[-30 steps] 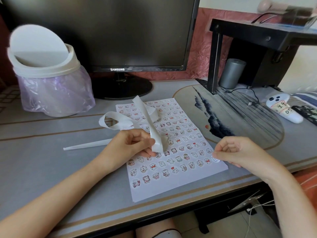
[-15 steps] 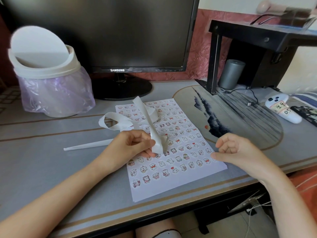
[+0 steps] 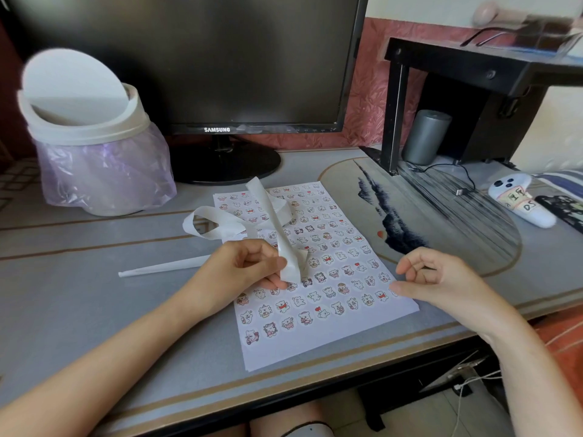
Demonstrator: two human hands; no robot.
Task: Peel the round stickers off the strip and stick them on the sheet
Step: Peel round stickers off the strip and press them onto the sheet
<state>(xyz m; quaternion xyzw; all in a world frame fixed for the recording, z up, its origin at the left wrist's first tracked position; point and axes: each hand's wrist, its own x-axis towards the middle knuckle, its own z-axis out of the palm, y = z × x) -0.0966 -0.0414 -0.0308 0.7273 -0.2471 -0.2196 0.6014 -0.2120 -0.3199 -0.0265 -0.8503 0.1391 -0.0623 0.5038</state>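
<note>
A white sheet [image 3: 315, 348] lies on the desk in front of me, covered with several rows of small round cartoon stickers [image 3: 328, 257]. My left hand [image 3: 239, 269] pinches the lower end of a long white backing strip [image 3: 274, 216]. The strip rises from the hand and loops back over the sheet's far left corner. My right hand [image 3: 441, 282] is at the sheet's right edge. Its thumb tip presses down on the paper there, and its other fingers are loosely curled above and hold nothing.
A lidded white bin [image 3: 88, 152] with a purple bag stands at the back left, and a black monitor [image 3: 189, 58] stands behind the sheet. A thin rolled paper stick [image 3: 164, 268] lies left of my left hand. A white controller [image 3: 520, 203] and a grey cylinder [image 3: 426, 137] sit at the right.
My right hand's curled fingers have lifted and loosened a little while its thumb stays at the sheet's right edge. My left hand and the strip have hardly moved.
</note>
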